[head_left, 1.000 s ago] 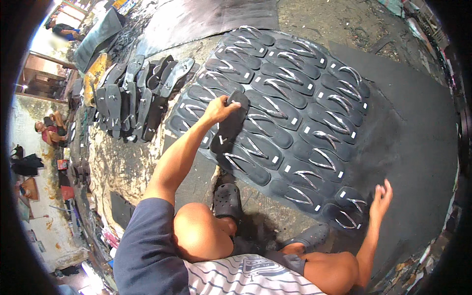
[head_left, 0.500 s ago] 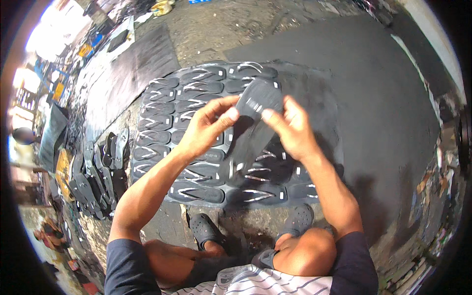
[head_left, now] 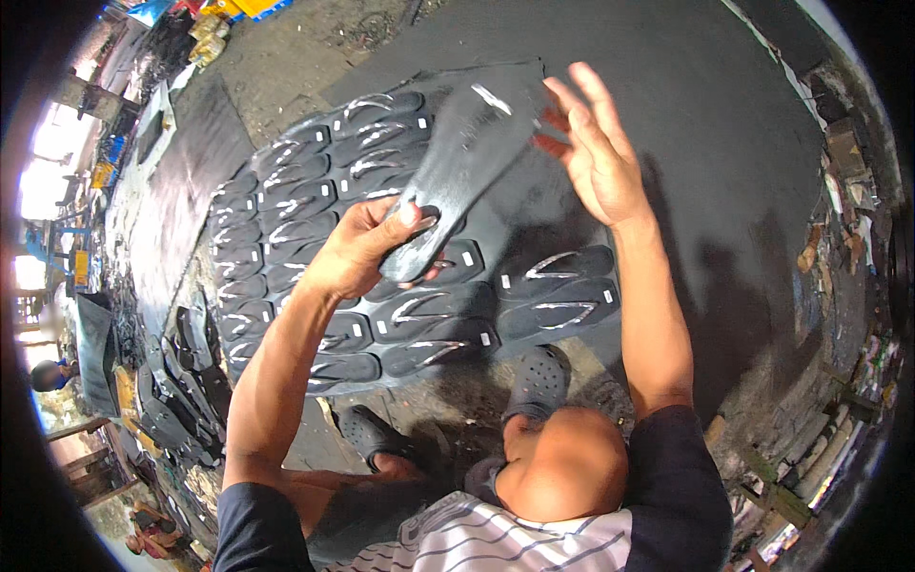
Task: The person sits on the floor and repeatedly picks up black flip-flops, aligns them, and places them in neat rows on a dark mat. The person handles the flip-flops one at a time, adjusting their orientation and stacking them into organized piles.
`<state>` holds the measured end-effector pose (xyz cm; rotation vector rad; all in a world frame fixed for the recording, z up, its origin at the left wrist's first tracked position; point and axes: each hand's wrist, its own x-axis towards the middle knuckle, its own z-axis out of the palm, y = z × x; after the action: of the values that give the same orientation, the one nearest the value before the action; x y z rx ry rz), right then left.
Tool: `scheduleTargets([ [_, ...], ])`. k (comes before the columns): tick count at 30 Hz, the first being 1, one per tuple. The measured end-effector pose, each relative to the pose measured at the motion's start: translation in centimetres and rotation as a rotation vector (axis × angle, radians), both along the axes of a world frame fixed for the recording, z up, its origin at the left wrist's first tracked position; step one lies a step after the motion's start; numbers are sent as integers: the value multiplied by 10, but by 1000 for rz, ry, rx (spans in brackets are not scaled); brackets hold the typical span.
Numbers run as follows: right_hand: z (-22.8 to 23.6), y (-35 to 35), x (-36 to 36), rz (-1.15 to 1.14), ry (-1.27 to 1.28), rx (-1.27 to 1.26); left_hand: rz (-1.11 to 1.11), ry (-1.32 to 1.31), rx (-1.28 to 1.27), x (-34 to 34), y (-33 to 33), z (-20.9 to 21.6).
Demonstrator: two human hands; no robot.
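Observation:
A black flip-flop [head_left: 464, 157], sole face showing with a pale streak near its upper end, is tilted up in the air over the rows. My left hand [head_left: 360, 250] is closed round its lower end, thumb on top. Fingers spread, my right hand [head_left: 608, 170] is just beyond the upper end and seems apart from it. Below lie several rows of black flip-flops with shiny straps, such as the near one [head_left: 437, 348], each bearing a small white label. The raised flip-flop and my left forearm hide part of these rows.
Loose black soles [head_left: 172, 400] are heaped at the left. A wide dark sheet [head_left: 734, 181] covers the floor at right, and a greyer one [head_left: 186, 172] lies far left. Scraps [head_left: 829, 229] line the right edge. My feet wear dark clogs [head_left: 539, 381] beside the near row.
My right hand has let go of the flip-flop and opened, moving up and right. The left hand now grips its lower end. The view has shifted, showing the rows further left.

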<state>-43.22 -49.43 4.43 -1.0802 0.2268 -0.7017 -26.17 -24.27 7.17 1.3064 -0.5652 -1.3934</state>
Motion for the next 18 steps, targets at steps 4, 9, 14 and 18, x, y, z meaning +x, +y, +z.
scheduleTargets([
  [4,-39,-45,-58,189,165,-359,-39,213,307,-24,-22,-57],
  [9,-84,-38,-100,166,434,-322,-243,670,104,-40,-34,-123],
  [14,-129,-52,-109,123,638,-139,298,281,358,-61,-63,-143],
  [18,-172,-48,-120,7,812,-114,468,3,295,-78,-54,-194],
])
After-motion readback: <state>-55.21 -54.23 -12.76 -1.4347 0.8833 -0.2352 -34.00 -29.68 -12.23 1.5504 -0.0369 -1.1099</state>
